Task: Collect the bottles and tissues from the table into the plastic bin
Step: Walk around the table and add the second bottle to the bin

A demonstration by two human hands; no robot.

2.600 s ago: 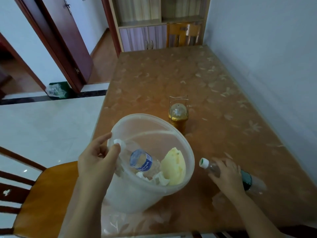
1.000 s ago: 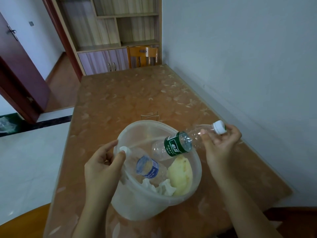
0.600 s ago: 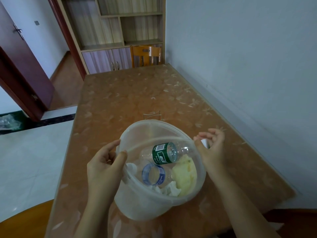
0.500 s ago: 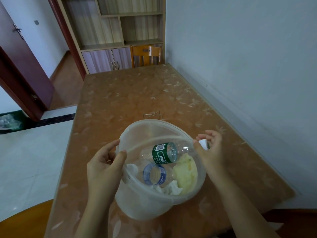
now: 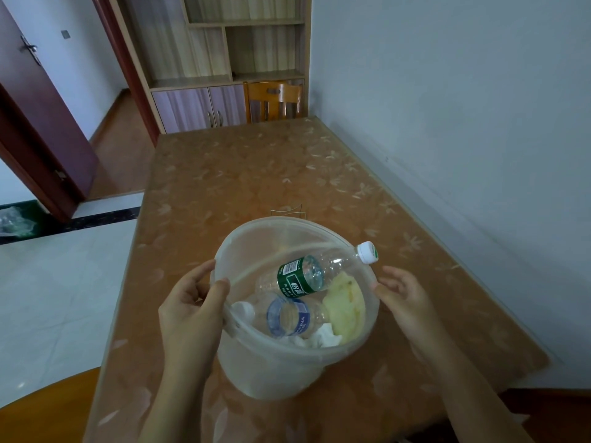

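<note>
Plastic bin [image 5: 271,372] stands on the bench [image 5: 240,174] at lower centre of the frame, mouth towards the camera. Inside: blue-label bottle [image 5: 289,318] lying low, white tissues [image 5: 319,338] at the near wall, and a yellowish crumpled wad [image 5: 345,306] to the right. Green-label bottle [image 5: 300,279] lies slantwise on top, its body inside, its neck propped on the right rim and its white cap [image 5: 367,252] poking out past it. Judged step: seating this last bottle so it sits wholly in the bin. To do it well, tip or nudge the cap end inward and down so the neck clears the rim. The bottle looks empty and light, so a gentle push should serve, while a sharp one could flip it back out onto the bench. Keep the bin braced against that push. Left hand [image 5: 192,305], lower left of centre, grasps the left rim, with the thumb hooked over the edge and the fingers curled against the outer wall. Right hand [image 5: 401,295], right of the bin, is released and carries nothing, its fingers loosely spread. One fingertip lies at the bin's outer wall below the cap, but I cannot tell whether it touches. A wire loop [image 5: 286,211] shows just behind the far rim, the rest of it hidden. No other bottles or tissues are in sight on the bench, so collecting looks near done.
</note>
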